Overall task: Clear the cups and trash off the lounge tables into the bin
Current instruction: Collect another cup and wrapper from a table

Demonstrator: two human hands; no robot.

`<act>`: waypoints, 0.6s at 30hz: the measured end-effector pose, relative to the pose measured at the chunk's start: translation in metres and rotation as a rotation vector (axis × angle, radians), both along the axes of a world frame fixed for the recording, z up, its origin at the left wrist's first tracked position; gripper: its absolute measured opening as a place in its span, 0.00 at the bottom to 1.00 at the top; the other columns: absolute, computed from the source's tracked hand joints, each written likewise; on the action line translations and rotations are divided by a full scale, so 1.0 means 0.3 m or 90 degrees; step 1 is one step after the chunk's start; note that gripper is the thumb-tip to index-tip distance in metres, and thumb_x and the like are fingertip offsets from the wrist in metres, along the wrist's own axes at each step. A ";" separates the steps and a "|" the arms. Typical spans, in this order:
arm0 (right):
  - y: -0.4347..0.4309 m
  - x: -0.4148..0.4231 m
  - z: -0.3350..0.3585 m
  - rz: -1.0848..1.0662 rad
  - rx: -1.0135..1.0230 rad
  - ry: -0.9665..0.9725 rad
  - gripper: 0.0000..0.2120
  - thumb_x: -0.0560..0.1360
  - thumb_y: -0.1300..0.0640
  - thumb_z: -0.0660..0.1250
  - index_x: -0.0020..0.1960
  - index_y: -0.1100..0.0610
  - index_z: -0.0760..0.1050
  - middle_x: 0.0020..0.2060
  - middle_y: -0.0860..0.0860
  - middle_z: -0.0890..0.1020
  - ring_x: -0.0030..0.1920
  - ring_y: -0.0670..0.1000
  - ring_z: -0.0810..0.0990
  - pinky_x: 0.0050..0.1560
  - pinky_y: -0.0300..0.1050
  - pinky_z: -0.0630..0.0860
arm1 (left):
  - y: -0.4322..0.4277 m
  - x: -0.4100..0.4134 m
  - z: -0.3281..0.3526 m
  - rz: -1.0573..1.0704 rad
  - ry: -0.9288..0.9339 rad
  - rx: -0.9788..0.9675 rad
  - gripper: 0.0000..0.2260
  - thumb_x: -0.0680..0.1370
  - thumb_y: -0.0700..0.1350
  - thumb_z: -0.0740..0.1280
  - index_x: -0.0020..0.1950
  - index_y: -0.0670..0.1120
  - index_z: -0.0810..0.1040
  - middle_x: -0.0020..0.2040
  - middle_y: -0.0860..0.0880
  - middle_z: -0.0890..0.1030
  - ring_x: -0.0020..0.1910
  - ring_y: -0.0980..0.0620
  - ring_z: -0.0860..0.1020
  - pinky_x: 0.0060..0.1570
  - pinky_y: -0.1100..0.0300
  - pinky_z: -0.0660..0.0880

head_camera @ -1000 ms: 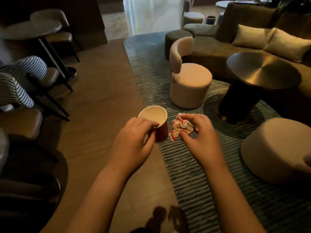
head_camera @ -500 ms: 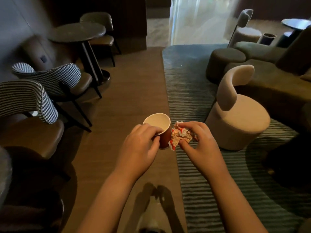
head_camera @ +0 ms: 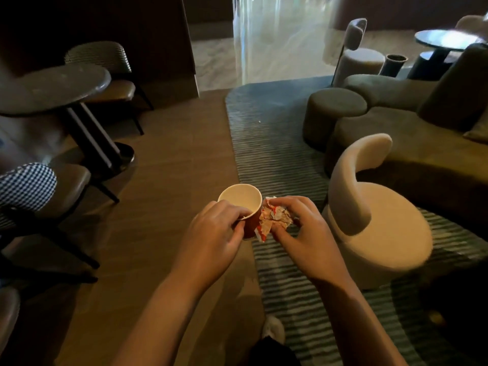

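My left hand [head_camera: 216, 239] grips a red paper cup [head_camera: 241, 202] with a white inside, held upright at chest height; the cup looks empty. Right beside it my right hand [head_camera: 303, 239] pinches a crumpled red-and-white wrapper [head_camera: 273, 219] that touches the cup's side. Both are carried above the floor, where the wood meets the striped rug. A dark cylindrical bin [head_camera: 393, 64] stands far off at the upper right, between a pale chair and a small round table.
A beige round chair [head_camera: 377, 228] stands close on my right, a dark sofa [head_camera: 412, 143] behind it. On the left are a round table [head_camera: 52, 88] and checked chairs [head_camera: 26, 186]. An open wooden aisle [head_camera: 171, 159] runs ahead beside the striped rug [head_camera: 272, 154].
The view has swung left and moved forward: the beige chair has slid to my right, the dark round table has left the view, the far bin has come nearer. Both hands keep their holds.
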State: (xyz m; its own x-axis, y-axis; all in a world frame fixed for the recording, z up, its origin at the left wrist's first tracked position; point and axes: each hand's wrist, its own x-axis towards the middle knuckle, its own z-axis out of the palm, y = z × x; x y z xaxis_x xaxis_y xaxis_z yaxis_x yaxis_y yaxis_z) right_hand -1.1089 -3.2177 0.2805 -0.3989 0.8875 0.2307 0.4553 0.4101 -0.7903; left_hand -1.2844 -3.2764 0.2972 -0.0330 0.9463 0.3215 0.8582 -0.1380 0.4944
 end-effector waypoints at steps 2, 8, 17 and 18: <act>0.199 -0.012 0.041 0.003 0.000 -0.007 0.20 0.73 0.58 0.70 0.63 0.47 0.72 0.57 0.40 0.71 0.57 0.33 0.70 0.51 0.21 0.66 | 0.181 -0.026 0.035 -0.013 0.003 -0.003 0.11 0.74 0.41 0.68 0.54 0.51 0.78 0.47 0.58 0.76 0.48 0.61 0.71 0.45 0.63 0.71; 0.679 -0.116 0.127 0.027 0.101 -0.039 0.22 0.72 0.58 0.70 0.65 0.50 0.72 0.60 0.44 0.71 0.58 0.41 0.72 0.54 0.30 0.72 | 0.645 -0.128 0.067 0.020 -0.023 0.017 0.09 0.77 0.44 0.63 0.56 0.52 0.77 0.49 0.58 0.74 0.49 0.60 0.69 0.46 0.64 0.68; 1.432 -0.391 0.045 0.060 0.123 -0.018 0.21 0.71 0.61 0.72 0.62 0.51 0.74 0.57 0.44 0.74 0.57 0.39 0.73 0.54 0.30 0.72 | 1.405 -0.386 -0.023 0.016 -0.059 0.090 0.10 0.75 0.50 0.61 0.52 0.51 0.79 0.45 0.57 0.77 0.45 0.59 0.73 0.42 0.61 0.71; 1.525 -0.430 0.044 0.046 0.123 -0.015 0.20 0.71 0.61 0.72 0.62 0.51 0.75 0.57 0.44 0.74 0.58 0.38 0.73 0.54 0.29 0.71 | 1.507 -0.422 -0.019 0.007 -0.058 0.088 0.10 0.75 0.50 0.61 0.52 0.51 0.79 0.45 0.58 0.77 0.45 0.60 0.73 0.42 0.61 0.72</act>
